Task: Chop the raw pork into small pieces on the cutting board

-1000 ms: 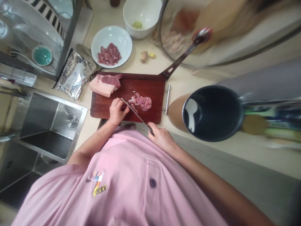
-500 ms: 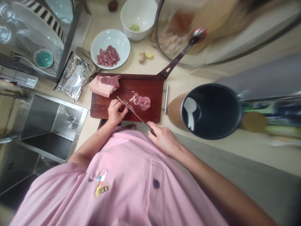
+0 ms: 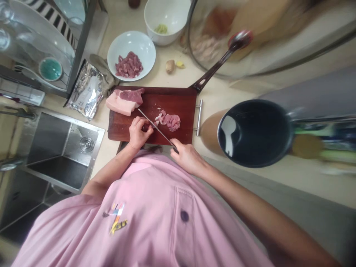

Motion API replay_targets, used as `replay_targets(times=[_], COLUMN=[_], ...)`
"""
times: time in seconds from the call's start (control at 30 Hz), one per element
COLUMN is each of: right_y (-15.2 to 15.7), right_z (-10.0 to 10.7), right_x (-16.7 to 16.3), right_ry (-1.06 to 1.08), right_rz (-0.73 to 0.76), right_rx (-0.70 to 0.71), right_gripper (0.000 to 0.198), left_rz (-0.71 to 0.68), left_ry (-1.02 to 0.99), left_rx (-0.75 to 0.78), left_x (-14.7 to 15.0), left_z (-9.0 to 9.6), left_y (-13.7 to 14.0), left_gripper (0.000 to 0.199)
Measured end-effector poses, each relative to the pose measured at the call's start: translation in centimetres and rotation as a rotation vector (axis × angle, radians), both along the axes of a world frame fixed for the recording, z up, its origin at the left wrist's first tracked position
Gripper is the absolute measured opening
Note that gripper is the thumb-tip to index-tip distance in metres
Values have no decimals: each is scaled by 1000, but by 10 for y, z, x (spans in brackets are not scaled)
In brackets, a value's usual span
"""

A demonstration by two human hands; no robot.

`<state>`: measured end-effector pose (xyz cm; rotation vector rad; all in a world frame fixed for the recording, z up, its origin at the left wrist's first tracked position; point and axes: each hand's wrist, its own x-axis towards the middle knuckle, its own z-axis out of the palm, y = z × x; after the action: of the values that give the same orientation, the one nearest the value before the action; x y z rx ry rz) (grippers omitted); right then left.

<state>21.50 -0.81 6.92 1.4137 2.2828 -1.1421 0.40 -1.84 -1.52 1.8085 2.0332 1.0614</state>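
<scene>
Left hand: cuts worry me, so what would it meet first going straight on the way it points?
Probably the knife blade, slanting just ahead of the left hand, though depth is unclear.

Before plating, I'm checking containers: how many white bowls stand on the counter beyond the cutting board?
2: the shallow bowl holding cut raw meat, beyond the cutting board, and the deep bowl to its right holding pale-green bits.

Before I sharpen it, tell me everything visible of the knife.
The knife has a thin, steely blade, seen nearly edgewise; its dark handle is mostly hidden in the right grip. It slants across the red cutting board between the left grip and the sliced meat, tip towards the meat block. Other contact is unclear.
</scene>
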Motion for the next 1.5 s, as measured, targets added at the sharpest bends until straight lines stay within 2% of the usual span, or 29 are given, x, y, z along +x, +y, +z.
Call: replay_targets(times=[0.23,0.47,0.6,0.8,1.0,1.17,1.27,1.5], right_y=[-4,-13,-14,-4,-6,-1,-3,-1], right_z=[19,23,19,3,5,-5,-10,-7], right_x=[29,31,29,0,3,-12,-9,-13], right_ry=[-80,0,7,36,-7,-11,-16,1], right_rz=[-68,-20,-20,-22,-27,-17,-2,-24], right_rx=[50,-35,-66,-24,-77,0,4,23], right_gripper=[42,36,33,28,27,30,30,30], left_rz=[5,17,23,8,3,-17,-5,-2], left_ry=[-10,39,53,16,19,18,20,27], left_rx=[65,48,36,10,18,11,7,-1], left_x=[0,0,0,-2,-1,-1,-2,-3], left_z=[-1,-1,-1,1,2,2,0,1], left_y=[-2,-2,-2,-1,-1,0,0,-1], left_gripper=[5,9,11,9,9,12,13,12])
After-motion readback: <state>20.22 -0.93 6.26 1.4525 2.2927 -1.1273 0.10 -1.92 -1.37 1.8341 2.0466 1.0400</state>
